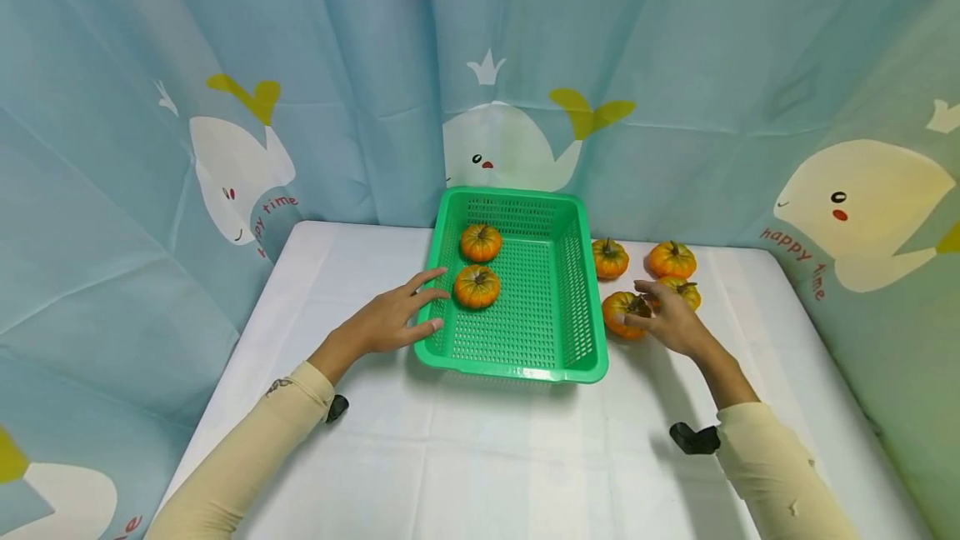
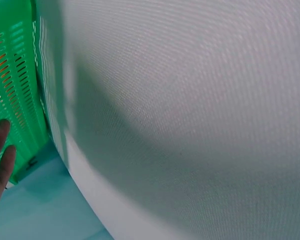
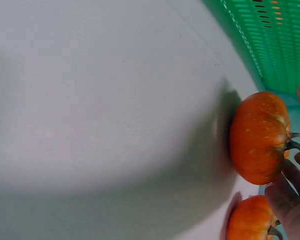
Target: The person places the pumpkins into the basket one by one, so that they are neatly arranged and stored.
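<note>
A green plastic basket stands on the white-covered table, with two small orange pumpkins, one behind the other, along its left side. My left hand is at the basket's left rim, fingers spread and fingertips over the edge. To the right of the basket, my right hand reaches over the nearest loose pumpkin. In the right wrist view, its fingers lie close beside that pumpkin near the stem, while the thumb stands apart from it.
More pumpkins sit right of the basket: one by its wall, one at the back, one partly behind my right hand. A blue curtain with whale prints surrounds the table's back and sides. Dark devices are on both wrists.
</note>
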`<state>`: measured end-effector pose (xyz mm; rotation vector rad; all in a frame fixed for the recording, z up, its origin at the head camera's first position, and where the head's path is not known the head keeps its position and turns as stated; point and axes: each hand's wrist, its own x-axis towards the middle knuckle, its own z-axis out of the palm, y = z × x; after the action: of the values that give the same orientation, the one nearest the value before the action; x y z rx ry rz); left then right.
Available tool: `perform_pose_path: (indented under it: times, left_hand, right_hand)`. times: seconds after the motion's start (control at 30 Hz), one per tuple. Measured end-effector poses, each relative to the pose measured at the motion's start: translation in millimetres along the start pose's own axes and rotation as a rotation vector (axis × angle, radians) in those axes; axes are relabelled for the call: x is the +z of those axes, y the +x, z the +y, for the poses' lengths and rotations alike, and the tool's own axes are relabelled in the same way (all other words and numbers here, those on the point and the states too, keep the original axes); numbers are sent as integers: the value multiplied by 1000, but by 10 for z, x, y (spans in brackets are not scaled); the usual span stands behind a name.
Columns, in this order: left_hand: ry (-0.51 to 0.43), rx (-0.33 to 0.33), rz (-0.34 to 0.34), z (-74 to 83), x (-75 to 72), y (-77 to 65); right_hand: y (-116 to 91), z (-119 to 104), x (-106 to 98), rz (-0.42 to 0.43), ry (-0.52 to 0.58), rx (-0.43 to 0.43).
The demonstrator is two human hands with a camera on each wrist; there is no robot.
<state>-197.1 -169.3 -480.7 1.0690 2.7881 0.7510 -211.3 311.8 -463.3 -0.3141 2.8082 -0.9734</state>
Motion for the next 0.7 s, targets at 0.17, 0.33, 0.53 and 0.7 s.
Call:
perform_pose_path:
  times: [0.17,0.33,0.53,0.7]
  left_hand:
    - [-3,0,10,-3,8,-9]
    - [-12,1,16,-1,4,-10]
    - [0,11,28,-8,-10,-1]
    - [-1,7,23,-7,-27,5]
  right_hand:
    - [1,69,32,-26,-51,22]
    - [4,99,39,-37,-53,25]
    - [5,115,28,-29,-47,23]
    - [-3,123,28,-38,-34,29]
